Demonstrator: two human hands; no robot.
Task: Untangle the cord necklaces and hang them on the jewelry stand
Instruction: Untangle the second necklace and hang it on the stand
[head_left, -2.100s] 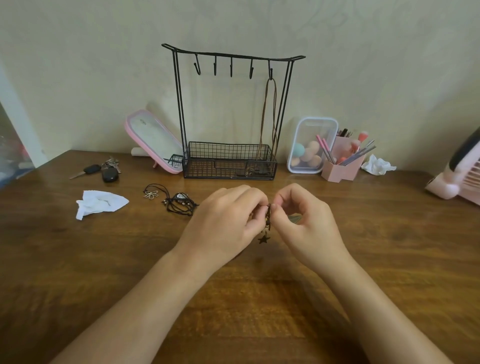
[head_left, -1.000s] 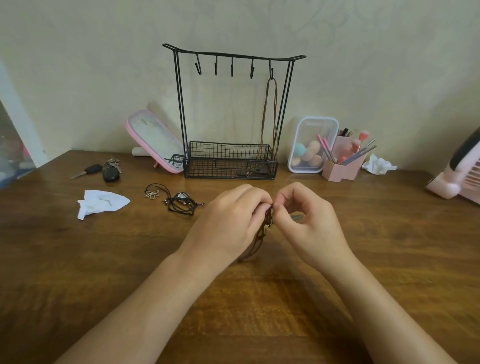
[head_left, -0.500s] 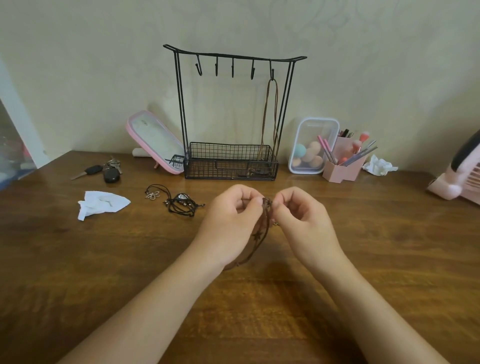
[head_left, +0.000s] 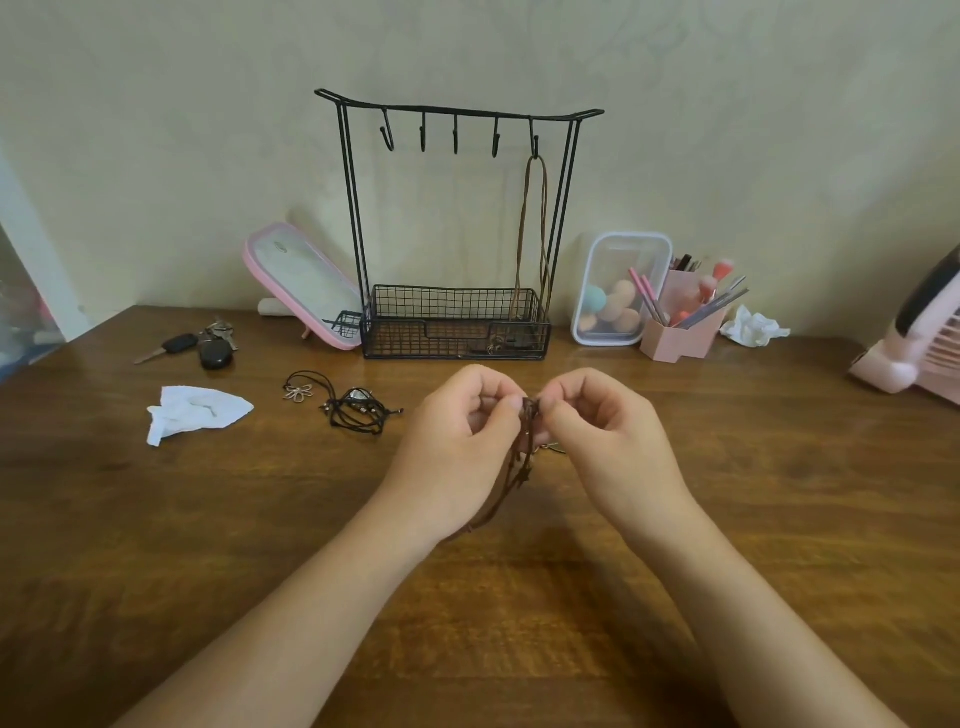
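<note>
brown cord necklace (head_left: 521, 457), pinched by both hands

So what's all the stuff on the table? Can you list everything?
jewelry stand: 1, black wire, back centre
hanging necklace: 1, brown, rightmost hook
held necklace: 1, brown cord, between both hands
tangled necklaces: a small pile, black, left of the hands
mirror: 1, pink, left of the stand
keys: 1 bunch, black, far left
cloth: 1, white, left
sponge box: 1, clear, right of the stand
brush holder: 1, pink, beside the box
tissue: 1, white, crumpled, right
fan: 1, pink, right edge
table: 1, brown wood
left hand: fingers pinching the cord
right hand: fingers pinching the cord
</note>
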